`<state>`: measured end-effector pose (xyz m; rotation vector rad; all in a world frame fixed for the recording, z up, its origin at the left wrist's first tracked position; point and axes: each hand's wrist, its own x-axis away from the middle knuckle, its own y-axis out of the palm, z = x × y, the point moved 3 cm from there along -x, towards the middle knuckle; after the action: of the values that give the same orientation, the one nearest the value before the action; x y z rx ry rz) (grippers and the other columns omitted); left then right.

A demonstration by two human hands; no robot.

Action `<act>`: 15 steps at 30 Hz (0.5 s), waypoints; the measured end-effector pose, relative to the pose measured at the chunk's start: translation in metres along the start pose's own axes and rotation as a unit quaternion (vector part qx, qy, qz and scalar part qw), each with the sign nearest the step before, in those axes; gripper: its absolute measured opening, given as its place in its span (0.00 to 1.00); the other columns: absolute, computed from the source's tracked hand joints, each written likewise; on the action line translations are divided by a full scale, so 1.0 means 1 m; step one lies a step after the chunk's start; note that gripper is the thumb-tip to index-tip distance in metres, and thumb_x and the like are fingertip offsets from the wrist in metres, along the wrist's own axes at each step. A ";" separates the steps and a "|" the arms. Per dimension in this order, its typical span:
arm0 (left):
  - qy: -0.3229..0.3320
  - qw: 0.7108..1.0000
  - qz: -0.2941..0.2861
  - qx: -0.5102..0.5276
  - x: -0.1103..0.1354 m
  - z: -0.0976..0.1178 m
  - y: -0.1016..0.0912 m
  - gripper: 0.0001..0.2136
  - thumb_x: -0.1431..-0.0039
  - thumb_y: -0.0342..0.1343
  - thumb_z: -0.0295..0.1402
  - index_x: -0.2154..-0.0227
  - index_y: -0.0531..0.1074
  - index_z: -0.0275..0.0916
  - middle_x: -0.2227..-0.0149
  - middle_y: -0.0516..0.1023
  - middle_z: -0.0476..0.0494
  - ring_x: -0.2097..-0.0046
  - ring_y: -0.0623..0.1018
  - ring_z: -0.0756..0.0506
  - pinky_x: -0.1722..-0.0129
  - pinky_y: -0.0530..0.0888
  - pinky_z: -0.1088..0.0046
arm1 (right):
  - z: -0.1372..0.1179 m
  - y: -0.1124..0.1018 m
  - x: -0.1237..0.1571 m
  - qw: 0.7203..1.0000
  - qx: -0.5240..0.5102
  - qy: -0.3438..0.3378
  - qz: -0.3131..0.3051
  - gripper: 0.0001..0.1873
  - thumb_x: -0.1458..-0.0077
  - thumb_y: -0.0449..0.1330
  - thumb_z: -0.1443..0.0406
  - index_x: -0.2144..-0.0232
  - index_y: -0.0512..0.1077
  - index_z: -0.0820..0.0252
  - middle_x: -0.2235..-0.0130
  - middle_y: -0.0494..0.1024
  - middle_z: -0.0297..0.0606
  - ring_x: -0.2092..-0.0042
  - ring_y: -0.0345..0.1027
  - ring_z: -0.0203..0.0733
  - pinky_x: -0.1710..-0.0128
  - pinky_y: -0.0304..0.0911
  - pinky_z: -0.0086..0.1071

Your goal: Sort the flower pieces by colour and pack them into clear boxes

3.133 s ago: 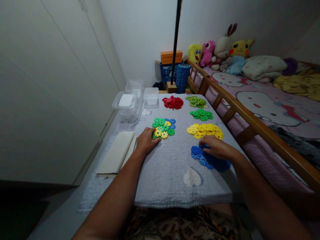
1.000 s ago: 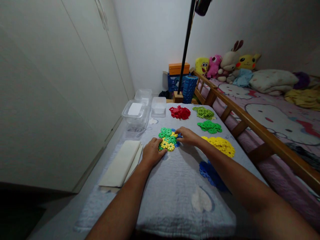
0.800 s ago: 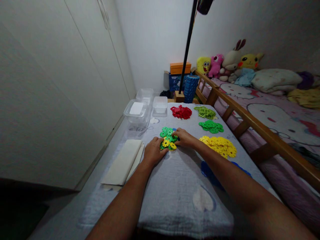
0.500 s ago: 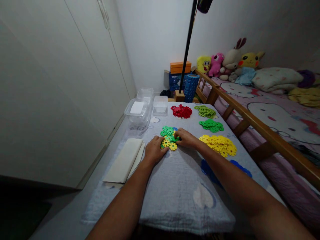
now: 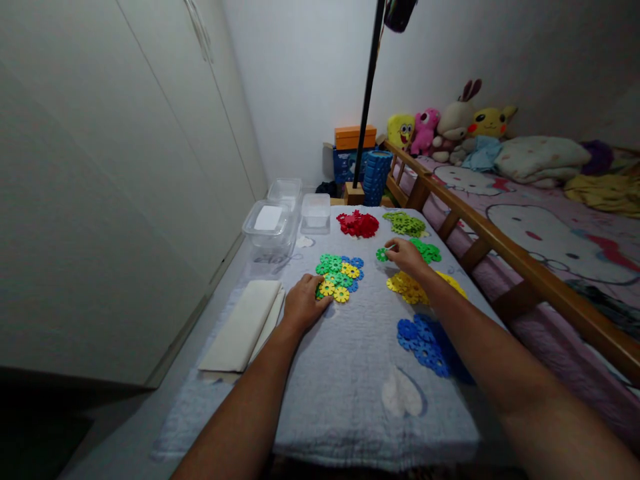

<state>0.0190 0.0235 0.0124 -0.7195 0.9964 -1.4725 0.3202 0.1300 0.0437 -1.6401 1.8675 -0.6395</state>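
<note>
One green disc point(image 5: 381, 255), notched like a flower, sits pinched between the thumb and fingers of the right hand point(image 5: 407, 257), just left of a green pile point(image 5: 429, 251). Thumb and forefinger of the left hand point(image 5: 301, 301) stand apart at the near left corner of a patch of overlapping green, yellow and blue discs point(image 5: 342, 279), touching its edge; whether they grip it, one cannot tell. The patch lies near the middle of a grey cloth point(image 5: 330, 393) printed with pale hearts. A yellow pile point(image 5: 407, 287) spreads beside and partly behind the right forearm, with a blue pile point(image 5: 424, 347) nearer the person. Lime-green point(image 5: 406, 224) and red point(image 5: 358, 225) piles sit at the far end. Clear plastic containers point(image 5: 316, 220) stand at the far left, and a folded cream sheet point(image 5: 243, 327) lies beside the left forearm. Beyond the cloth, a black pole point(image 5: 367, 100) rises near a blue roller point(image 5: 377, 179) and an orange box point(image 5: 355, 137); at right, plush toys point(image 5: 425, 131) line a bed behind a wooden rail point(image 5: 453, 213).
</note>
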 end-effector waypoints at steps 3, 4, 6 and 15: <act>-0.003 1.000 -0.002 0.001 0.000 0.000 0.000 0.24 0.41 0.63 0.42 0.43 0.71 0.42 0.46 0.75 0.42 0.48 0.78 0.41 0.50 0.72 0.67 | 0.025 -0.026 -0.016 0.984 -0.109 0.123 0.069 0.06 0.53 0.64 0.72 0.70 0.73 0.60 0.79 0.71 0.29 0.77 0.65 0.34 0.76 0.60 0.26; -0.003 1.000 -0.003 0.002 0.000 0.000 0.000 0.24 0.41 0.63 0.42 0.43 0.71 0.42 0.46 0.75 0.42 0.48 0.78 0.41 0.49 0.72 0.67 | 0.031 -0.034 -0.021 0.975 -0.131 0.150 0.093 0.07 0.53 0.65 0.73 0.71 0.72 0.60 0.80 0.70 0.28 0.77 0.64 0.33 0.76 0.61 0.25; -0.004 1.000 -0.005 0.003 0.000 0.001 -0.001 0.24 0.41 0.63 0.41 0.43 0.71 0.42 0.46 0.75 0.42 0.47 0.78 0.41 0.49 0.72 0.68 | 0.043 -0.049 -0.028 0.964 -0.145 0.183 0.131 0.07 0.52 0.65 0.74 0.72 0.70 0.61 0.81 0.68 0.27 0.78 0.63 0.32 0.76 0.62 0.25; -0.002 1.000 -0.004 0.002 0.000 0.002 -0.002 0.24 0.41 0.64 0.40 0.43 0.71 0.42 0.45 0.75 0.42 0.47 0.78 0.41 0.49 0.72 0.67 | 0.088 -0.066 -0.038 0.938 -0.125 0.292 0.137 0.19 0.35 0.61 0.58 0.46 0.72 0.61 0.46 0.75 0.44 0.51 0.73 0.45 0.52 0.73 0.44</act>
<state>0.0195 0.0226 0.0154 -0.7230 0.9876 -1.4788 0.4319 0.1595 0.0288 -1.3815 2.6447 -0.8603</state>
